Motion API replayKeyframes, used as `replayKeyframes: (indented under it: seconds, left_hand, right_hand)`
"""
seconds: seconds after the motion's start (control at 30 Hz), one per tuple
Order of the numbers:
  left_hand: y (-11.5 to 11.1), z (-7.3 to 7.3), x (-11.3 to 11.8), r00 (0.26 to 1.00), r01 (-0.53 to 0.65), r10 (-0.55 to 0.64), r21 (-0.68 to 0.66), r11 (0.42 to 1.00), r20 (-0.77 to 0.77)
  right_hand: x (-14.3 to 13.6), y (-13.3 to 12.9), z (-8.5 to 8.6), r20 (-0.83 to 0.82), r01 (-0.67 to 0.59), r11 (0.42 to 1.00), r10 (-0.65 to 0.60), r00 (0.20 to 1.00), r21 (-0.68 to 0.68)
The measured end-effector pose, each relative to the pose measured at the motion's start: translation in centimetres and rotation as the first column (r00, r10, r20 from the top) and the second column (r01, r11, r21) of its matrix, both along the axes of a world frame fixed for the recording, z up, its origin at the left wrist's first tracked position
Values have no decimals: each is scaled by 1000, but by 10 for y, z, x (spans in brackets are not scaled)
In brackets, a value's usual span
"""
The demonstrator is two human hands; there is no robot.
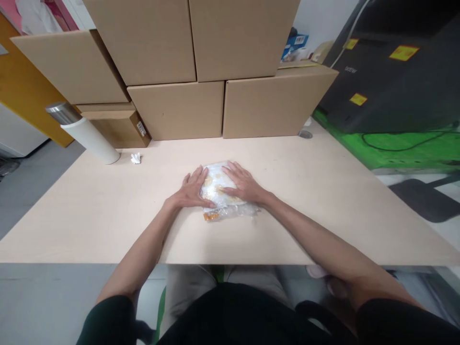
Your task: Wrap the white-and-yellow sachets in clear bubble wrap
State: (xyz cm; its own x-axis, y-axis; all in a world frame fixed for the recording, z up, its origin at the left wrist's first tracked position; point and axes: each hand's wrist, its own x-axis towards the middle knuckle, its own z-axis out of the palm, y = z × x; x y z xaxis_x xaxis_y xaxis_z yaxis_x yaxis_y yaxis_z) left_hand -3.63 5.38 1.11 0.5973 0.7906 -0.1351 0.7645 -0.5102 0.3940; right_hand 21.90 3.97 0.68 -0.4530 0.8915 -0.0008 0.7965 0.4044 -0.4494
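A white package with yellowish spots (217, 184), wrapped in clear shiny plastic, lies on the pale table (108, 215) in front of me. Along its near edge sticks out a crumpled strip of clear plastic, with an orange patch at its left end. My left hand (194, 188) rests against the package's left side, fingers spread and thumb along the near edge. On its right part lies my right hand (244, 184), palm down with the fingers apart. What is inside the plastic I cannot make out.
Several cardboard boxes (176, 112) are stacked along the table's back. A white tumbler with a steel lid (89, 139) stands at the back left, beside a crumpled white scrap (135, 158) and a smaller brown box (115, 128). A dark machine (388, 86) stands to the right.
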Motion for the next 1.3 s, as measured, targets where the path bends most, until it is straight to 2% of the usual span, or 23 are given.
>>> replayKeyframes:
  seconds: [0.23, 0.43, 0.67, 0.8, 0.9, 1.03, 1.2, 1.3]
  left_hand:
    - [-3, -3, 5, 998, -63, 63, 57, 996, 4]
    - [-7, -6, 5, 996, -80, 77, 109, 991, 37]
    - [-9, -5, 0, 999, -36, 35, 36, 999, 24]
    - [-12, -7, 2, 999, -50, 48, 70, 996, 23]
    - [-13, -9, 3, 998, -59, 58, 88, 994, 14]
    - [-13, -8, 1, 997, -77, 76, 94, 993, 22]
    - [-14, -3, -1, 999, -37, 37, 29, 999, 5]
    - [-15, -2, 0, 999, -49, 49, 51, 997, 9]
  right_hand:
    - [-11, -10, 11, 102, 69, 996, -64, 993, -47]
    - [-17, -22, 0, 78, 144, 989, -142, 987, -26]
    - [-18, -24, -3, 96, 160, 986, -163, 982, 44]
    - [-18, -31, -6, 118, 49, 989, -66, 991, 142]
    - [-16, -36, -8, 123, -35, 992, 20, 992, 118]
    - [-12, -37, -7, 118, -40, 996, 30, 993, 82]
    - [-11, -36, -7, 104, -38, 998, 33, 994, 40]
    - [-10, -36, -4, 76, -40, 999, 38, 996, 27]
